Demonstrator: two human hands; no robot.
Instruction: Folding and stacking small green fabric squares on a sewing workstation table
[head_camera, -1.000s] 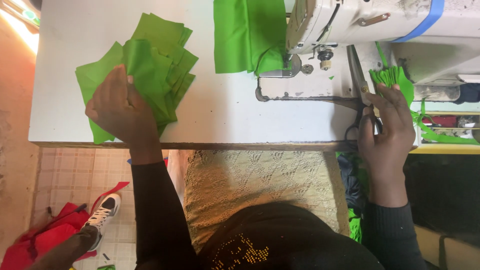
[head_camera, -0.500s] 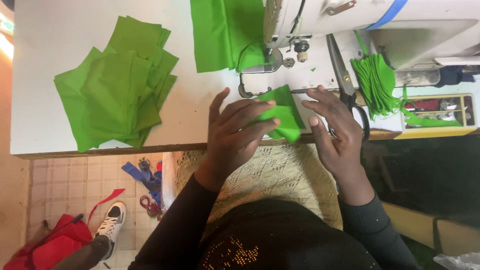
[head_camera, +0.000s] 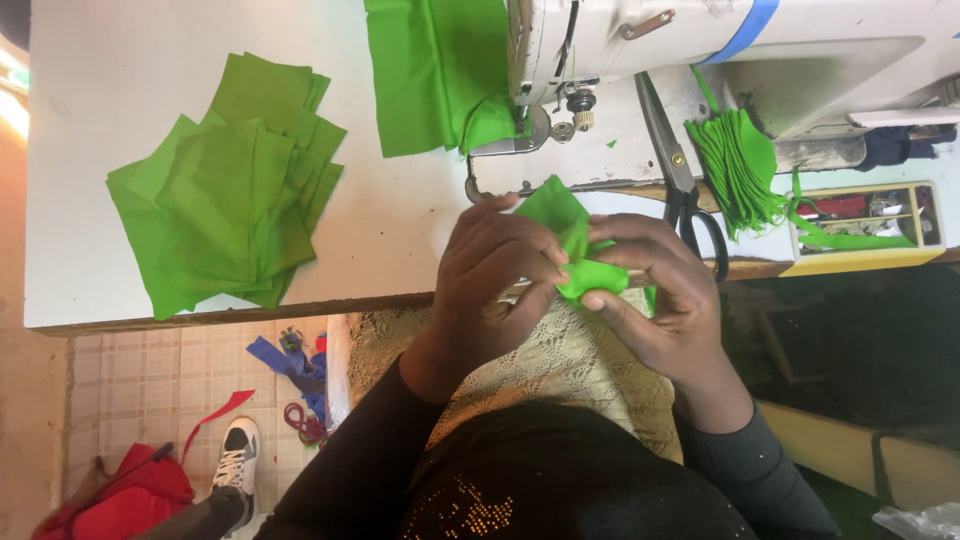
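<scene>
While both hands meet at the near edge of the counter (head_camera: 90, 120), the head view shows them folding a small green fabric piece (head_camera: 570, 240) between them. The left hand (head_camera: 495, 285) has its grip closed on the piece's left side, thumb and fingers pinching it; the right hand (head_camera: 665, 300) pinches the right side the same way. The piece sits just in front of the sewing machine (head_camera: 700, 40), below its needle. Scissors (head_camera: 685, 180) lie just beside the right hand, a stack of green fabric (head_camera: 230, 190) well to the left, and a bundle of finished folded pieces (head_camera: 740, 165) to the right. Judging by this, the fold is being set; feeding it under the needle would call for keeping the crease pinched flat.
</scene>
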